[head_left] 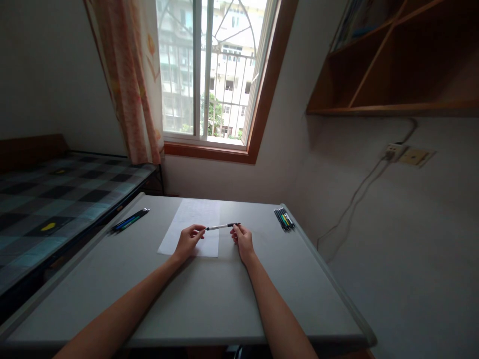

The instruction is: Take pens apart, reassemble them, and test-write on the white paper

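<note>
A pen [223, 227] with a white barrel and a black end is held level just above a white sheet of paper [193, 224] on the grey table [209, 299]. My left hand [188, 240] pinches the pen's left, white end. My right hand [242, 241] pinches its right, black end. Both hands hover over the near edge of the paper, fingers closed on the pen.
Several pens [284, 219] lie in a bunch near the table's far right corner. Two or three more pens [130, 220] lie at the left edge. A bed with a checked cover [56, 194] stands to the left, a window [209, 70] ahead, wooden shelves [392, 60] on the right wall.
</note>
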Motion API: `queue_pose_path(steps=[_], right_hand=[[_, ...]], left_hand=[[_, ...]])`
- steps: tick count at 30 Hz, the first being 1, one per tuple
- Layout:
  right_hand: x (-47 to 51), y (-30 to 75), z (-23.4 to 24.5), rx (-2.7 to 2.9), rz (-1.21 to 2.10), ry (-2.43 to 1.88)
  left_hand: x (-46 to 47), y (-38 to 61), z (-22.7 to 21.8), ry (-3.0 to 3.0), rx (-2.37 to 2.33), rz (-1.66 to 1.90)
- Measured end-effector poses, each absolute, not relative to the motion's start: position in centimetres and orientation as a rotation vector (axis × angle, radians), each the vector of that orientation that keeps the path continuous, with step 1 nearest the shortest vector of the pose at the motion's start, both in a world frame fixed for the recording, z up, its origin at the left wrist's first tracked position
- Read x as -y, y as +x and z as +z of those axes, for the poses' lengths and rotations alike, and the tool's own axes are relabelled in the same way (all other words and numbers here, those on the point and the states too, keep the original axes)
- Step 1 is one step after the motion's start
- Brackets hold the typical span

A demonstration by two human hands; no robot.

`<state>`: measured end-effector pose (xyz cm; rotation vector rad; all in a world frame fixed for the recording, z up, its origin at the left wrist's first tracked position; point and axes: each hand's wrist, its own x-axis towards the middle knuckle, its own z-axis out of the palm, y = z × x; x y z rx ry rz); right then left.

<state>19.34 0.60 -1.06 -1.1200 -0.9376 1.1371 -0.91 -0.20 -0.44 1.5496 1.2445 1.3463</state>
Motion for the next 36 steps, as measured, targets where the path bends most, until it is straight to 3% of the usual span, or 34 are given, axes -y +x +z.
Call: queue_pose_path(steps=[36], right_hand=[[-0.6,19.78,-0.8,0.827,1.115,-1.076]], left_hand=[[0.02,-1.34,-0.79,1.472,-1.275,1.405]])
